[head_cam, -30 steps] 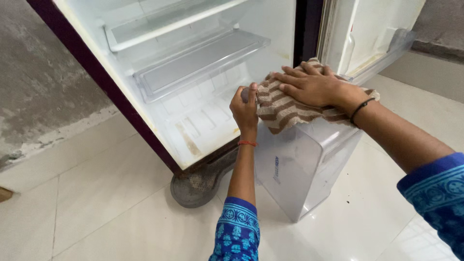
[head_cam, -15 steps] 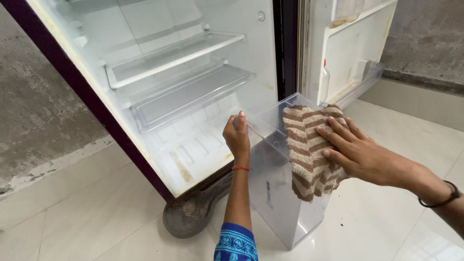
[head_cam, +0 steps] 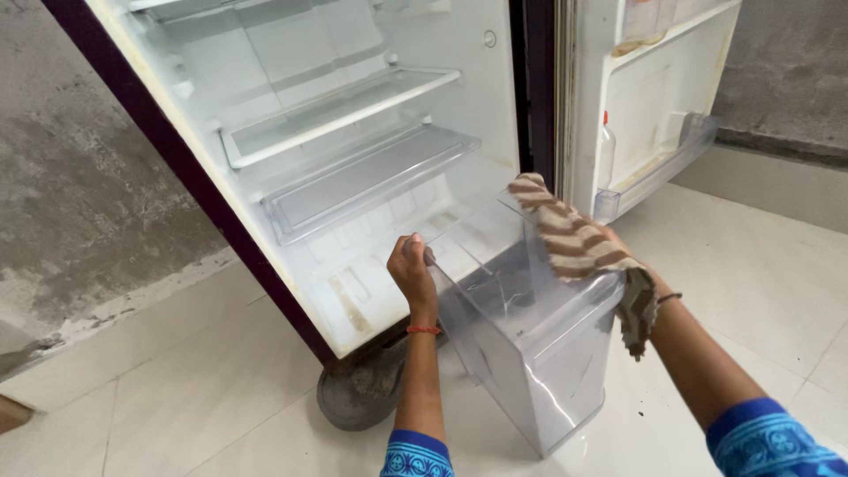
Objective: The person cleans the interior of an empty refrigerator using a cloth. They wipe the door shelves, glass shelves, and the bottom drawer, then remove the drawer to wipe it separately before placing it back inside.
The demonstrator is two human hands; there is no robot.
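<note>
Left hand (head_cam: 412, 265) grip clamped on near rim of clear fridge drawer (head_cam: 530, 344) standing on floor; right hand (head_cam: 632, 278) under striped cloth (head_cam: 579, 247), closure unclear; steady rim, wipe inner wall evenly.

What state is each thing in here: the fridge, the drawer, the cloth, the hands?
Fridge: open, shelves bare.
Fridge door: swung open, bottles in its racks.
Clear drawer: out of the fridge, tilted, empty.
Striped cloth: draped over the drawer's rim.
Left hand: gripping the drawer's edge.
Right hand: mostly under the cloth.
</note>
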